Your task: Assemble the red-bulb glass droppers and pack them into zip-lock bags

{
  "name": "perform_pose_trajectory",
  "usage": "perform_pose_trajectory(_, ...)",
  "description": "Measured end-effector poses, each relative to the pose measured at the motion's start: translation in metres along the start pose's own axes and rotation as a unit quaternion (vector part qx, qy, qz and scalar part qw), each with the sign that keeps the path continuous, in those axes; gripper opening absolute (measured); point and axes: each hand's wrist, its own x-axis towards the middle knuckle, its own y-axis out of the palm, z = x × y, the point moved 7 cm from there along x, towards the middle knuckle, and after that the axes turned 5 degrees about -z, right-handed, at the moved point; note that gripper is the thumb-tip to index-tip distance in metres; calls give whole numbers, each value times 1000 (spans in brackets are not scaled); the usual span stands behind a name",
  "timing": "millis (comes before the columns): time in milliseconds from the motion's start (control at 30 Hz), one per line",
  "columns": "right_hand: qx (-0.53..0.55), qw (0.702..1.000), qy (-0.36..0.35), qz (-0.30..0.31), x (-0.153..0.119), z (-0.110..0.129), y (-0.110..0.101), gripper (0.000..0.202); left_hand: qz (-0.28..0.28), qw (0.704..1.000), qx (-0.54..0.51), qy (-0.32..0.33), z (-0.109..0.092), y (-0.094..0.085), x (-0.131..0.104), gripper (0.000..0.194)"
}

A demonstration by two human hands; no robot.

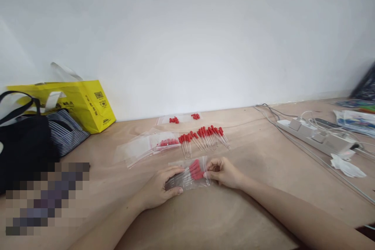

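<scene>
A clear zip bag point(181, 181) lies on the table in front of me, with several glass droppers point(195, 170) inside, their red rubber bulbs towards the right. My left hand point(164, 185) is closed around the bag's left end, fingers over the top and thumb along the near side. At the right end, my right hand point(221, 171) pinches the bag's edge between thumb and curled fingers. Just beyond the bag is a row of loose droppers point(205, 137), red bulbs pointing away from me. To their left, a filled bag point(167, 143) with red bulbs rests by flat zip bags point(137, 150).
Against the wall lie more red-bulbed droppers point(174, 120) on clear plastic. A yellow shopping bag point(99, 105), a striped pouch point(66, 133) and a black bag point(26, 144) stand at left. To the right are a power strip point(319, 140), cables and a crumpled tissue point(347, 166).
</scene>
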Motion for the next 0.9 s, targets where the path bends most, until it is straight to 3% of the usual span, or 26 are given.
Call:
perform_pose_trajectory(167, -17, 996, -72, 41, -2, 6, 5, 18, -3, 1000, 7, -2, 3, 1, 0, 47)
perform_pose_trajectory(400, -114, 988, -89, -47, 1, 11, 0, 22, 1, 1000, 6, -8, 2, 0, 0, 48)
perform_pose_trajectory(667, -135, 976, -165, 51, -5, 27, 7, 11, 6, 1000, 4, -10, 3, -2, 0, 45)
perform_pose_trajectory(833, -213, 960, -171, -54, -1, 25, -12, 7, 27, 999, 20, 18, 7, -11, -2, 41)
perform_pose_trajectory(900, -256, 945, -194, -67, 1, 27, -13, 16, 33, 999, 36, 19, 14, -16, -2, 38)
